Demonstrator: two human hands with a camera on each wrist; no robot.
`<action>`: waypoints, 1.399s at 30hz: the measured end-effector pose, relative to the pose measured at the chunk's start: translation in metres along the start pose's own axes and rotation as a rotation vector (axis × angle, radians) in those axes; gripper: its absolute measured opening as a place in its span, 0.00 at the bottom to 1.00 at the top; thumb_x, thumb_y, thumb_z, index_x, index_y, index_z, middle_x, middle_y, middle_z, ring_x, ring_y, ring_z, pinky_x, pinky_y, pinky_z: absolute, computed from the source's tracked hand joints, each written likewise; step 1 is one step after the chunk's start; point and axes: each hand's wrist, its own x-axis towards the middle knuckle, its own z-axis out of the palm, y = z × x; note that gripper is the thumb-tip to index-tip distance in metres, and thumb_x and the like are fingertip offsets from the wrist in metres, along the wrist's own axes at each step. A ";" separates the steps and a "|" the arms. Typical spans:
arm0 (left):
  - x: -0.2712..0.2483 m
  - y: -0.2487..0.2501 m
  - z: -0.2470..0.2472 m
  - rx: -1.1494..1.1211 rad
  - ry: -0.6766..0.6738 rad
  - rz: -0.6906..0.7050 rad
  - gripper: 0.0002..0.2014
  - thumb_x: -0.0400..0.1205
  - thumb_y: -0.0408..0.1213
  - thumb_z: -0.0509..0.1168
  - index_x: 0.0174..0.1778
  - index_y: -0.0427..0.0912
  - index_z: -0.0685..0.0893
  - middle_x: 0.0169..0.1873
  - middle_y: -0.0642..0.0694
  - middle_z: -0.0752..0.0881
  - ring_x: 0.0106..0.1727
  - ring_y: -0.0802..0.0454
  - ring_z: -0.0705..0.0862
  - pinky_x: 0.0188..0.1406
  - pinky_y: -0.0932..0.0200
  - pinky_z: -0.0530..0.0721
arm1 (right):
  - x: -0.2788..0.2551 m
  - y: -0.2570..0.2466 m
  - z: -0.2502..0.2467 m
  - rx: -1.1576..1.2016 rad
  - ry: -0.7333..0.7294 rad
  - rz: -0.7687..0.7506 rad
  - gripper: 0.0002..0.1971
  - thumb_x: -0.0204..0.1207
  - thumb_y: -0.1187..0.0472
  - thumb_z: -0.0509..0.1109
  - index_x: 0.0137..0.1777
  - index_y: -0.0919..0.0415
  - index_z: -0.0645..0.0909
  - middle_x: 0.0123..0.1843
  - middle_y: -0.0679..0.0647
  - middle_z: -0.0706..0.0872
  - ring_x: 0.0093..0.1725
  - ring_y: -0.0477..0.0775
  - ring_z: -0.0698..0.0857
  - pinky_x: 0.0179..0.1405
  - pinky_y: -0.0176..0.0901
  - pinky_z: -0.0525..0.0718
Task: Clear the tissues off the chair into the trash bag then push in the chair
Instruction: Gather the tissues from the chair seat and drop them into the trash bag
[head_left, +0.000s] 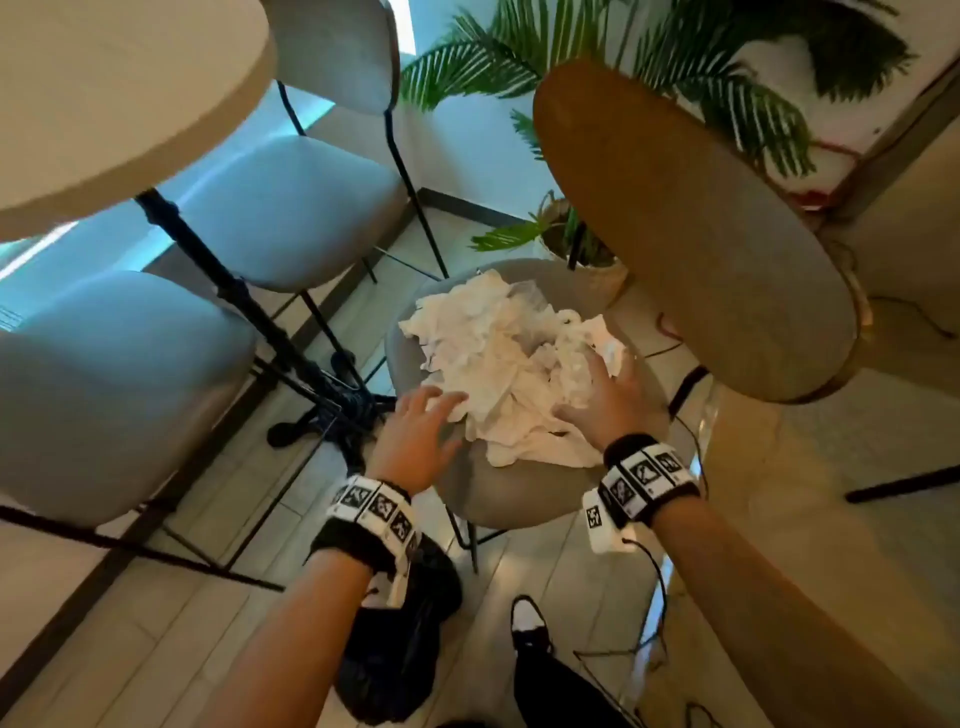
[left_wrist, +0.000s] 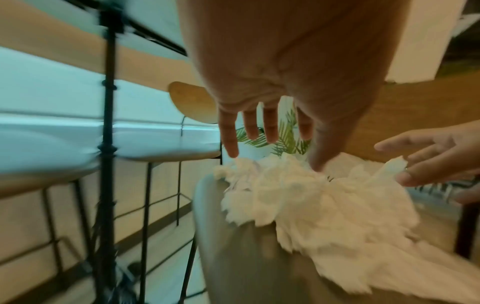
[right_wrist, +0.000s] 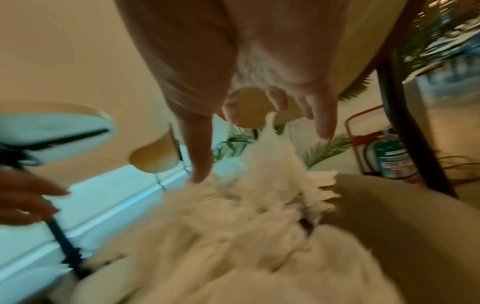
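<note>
A heap of crumpled white tissues (head_left: 509, 364) (left_wrist: 306, 197) (right_wrist: 233, 236) covers the grey seat of the chair (head_left: 514, 493), whose brown backrest (head_left: 691, 228) rises at the right. My left hand (head_left: 415, 426) (left_wrist: 270, 135) hovers at the heap's left edge, fingers spread and straight, fingertips at the tissues. On the heap's right side lies my right hand (head_left: 602, 395) (right_wrist: 259, 139), fingers spread over the tissues, thumb touching them. A black trash bag (head_left: 400, 639) lies on the floor under my left forearm.
A round beige table (head_left: 119, 98) on a black pedestal (head_left: 291, 343) stands at the left with two pale blue chairs (head_left: 291, 202) around it. A potted palm (head_left: 582, 244) sits behind the chair. A fire extinguisher (right_wrist: 389, 158) stands at the right. My shoe (head_left: 527, 623) and cables are on the floor.
</note>
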 end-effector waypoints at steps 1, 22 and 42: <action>0.021 0.003 0.003 0.052 -0.023 0.021 0.31 0.78 0.49 0.66 0.76 0.58 0.63 0.77 0.41 0.63 0.79 0.39 0.58 0.75 0.38 0.67 | 0.015 0.003 0.000 -0.002 -0.056 0.022 0.48 0.64 0.47 0.79 0.79 0.40 0.52 0.85 0.62 0.39 0.82 0.71 0.51 0.78 0.67 0.63; 0.105 0.029 0.020 -0.231 0.188 0.151 0.17 0.79 0.32 0.63 0.64 0.45 0.75 0.58 0.39 0.76 0.53 0.47 0.76 0.54 0.61 0.73 | 0.043 0.014 -0.009 0.563 0.087 -0.078 0.24 0.72 0.70 0.59 0.67 0.50 0.74 0.67 0.57 0.80 0.66 0.56 0.77 0.64 0.47 0.77; 0.063 0.004 0.072 -0.096 -0.029 0.245 0.21 0.75 0.38 0.70 0.62 0.38 0.76 0.59 0.35 0.75 0.56 0.40 0.77 0.60 0.46 0.81 | -0.008 0.040 0.050 0.287 -0.102 -0.137 0.11 0.72 0.60 0.71 0.53 0.54 0.76 0.56 0.61 0.81 0.54 0.61 0.81 0.46 0.43 0.75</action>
